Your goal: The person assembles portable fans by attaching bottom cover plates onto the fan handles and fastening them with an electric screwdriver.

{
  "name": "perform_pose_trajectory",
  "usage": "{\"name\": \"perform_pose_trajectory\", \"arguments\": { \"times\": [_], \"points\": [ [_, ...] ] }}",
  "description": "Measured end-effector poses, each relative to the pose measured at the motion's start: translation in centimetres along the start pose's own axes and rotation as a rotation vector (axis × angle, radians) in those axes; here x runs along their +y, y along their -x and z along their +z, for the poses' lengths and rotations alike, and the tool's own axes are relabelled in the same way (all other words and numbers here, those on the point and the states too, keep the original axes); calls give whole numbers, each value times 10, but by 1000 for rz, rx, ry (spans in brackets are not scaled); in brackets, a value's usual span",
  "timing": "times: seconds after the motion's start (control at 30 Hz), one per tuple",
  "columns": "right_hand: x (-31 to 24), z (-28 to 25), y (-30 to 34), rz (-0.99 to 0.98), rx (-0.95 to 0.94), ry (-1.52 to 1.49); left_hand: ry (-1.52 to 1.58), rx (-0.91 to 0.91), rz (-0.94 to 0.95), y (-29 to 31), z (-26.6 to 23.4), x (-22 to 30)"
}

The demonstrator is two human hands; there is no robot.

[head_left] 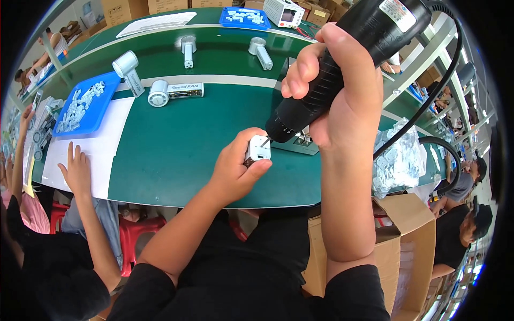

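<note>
My right hand is wrapped round a black electric screwdriver that slants down to the left. Its bit meets the pale end face of a handheld fan. That fan is gripped by my left hand, with its end face turned up and a small port showing; the rest of it is mostly hidden in the fingers. Beyond my left hand, a pale blue fan lies on the green bench with its handle side uncovered. Another fan leans close to the blue tray.
A blue tray of small pale parts stands at left, beside a co-worker's hand. Two fans sit on the raised shelf. Bagged parts and an open carton are at right. The screwdriver's cable loops down there.
</note>
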State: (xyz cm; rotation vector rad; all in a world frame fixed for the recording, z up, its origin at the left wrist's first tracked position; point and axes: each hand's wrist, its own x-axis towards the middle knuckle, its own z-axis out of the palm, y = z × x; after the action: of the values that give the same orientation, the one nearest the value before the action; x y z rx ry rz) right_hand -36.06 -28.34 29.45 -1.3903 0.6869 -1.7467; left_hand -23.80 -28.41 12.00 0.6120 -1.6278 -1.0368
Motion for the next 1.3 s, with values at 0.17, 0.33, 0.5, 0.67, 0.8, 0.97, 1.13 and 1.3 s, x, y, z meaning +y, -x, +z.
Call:
{"name": "perform_pose_trajectory", "arguments": {
  "times": [0.17,0.33,0.5,0.67,0.8,0.97,1.13,1.3],
  "points": [
    [3,-8,2,-17,-30,5,-4,3,9,1,3,-9],
    [-14,-32,7,-114,52,73,34,18,15,0,3,-8],
    [31,-95,-6,-109,333,184,79,9,77,0,-2,-12],
    [45,-106,-4,-44,371,162,73,-11,89,-1,0,-12],
    [51,-106,-2,-27,339,179,44,-30,25,1,0,-7],
    [49,-106,0,1,338,194,64,-26,9,2,0,-5],
    [39,-94,4,72,338,172,114,6,73,-1,0,-8],
    [-13,-40,2,-85,183,-107,43,-23,24,0,4,-4]
  ]
}}
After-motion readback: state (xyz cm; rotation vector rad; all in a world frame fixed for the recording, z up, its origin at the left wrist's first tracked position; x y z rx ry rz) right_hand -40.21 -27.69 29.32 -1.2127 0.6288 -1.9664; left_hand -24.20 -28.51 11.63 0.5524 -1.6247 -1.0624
